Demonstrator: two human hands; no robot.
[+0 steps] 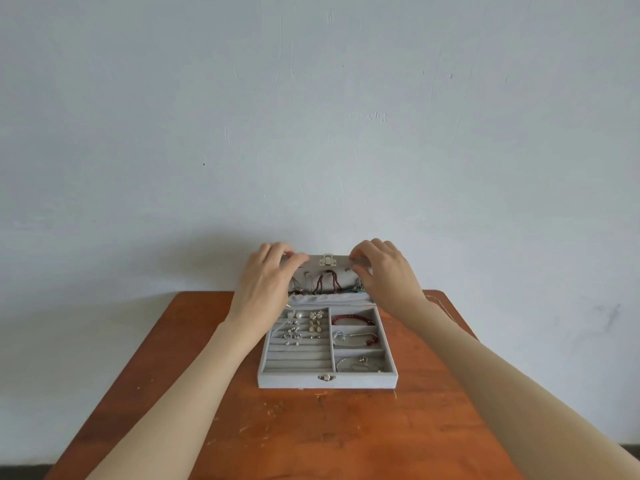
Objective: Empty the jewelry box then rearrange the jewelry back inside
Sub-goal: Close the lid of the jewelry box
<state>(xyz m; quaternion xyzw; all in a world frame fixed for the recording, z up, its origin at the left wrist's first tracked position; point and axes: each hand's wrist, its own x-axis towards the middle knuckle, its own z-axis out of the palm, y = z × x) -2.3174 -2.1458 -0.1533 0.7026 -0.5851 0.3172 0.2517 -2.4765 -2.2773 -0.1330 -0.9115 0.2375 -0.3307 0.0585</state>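
- The wooden surface (346, 438) fills the lower part of my view and meets the pale wall (311, 116) at twelve o'clock.
- The grey jewelry box (327, 381) sits mid-surface, slightly toward twelve o'clock, its tray facing me and its catch plate at six o'clock on the front wall.
- The lid (325, 271) stands upright at the box's twelve o'clock edge, clasp at the top, with dark bead strands (327, 282) hanging on its inner face.
- My left hand (268, 278) has its grip clamped on the lid's top edge at ten o'clock; my right hand (384, 271) pinches the same edge at two o'clock.
- The tray looks full: earrings (313, 322) in the ring rolls at nine o'clock, a red bead bracelet (353, 319) in the far right compartment, and more bracelets in the two compartments nearer me.
- I judge this as the start: the lid is being set open and nothing is out yet.
- To do it well, I would keep both hands level so the lid does not twist, ease it back until it stands alone, and watch that the hanging strands do not swing loose or tangle.
- I would then let go one hand at a time.
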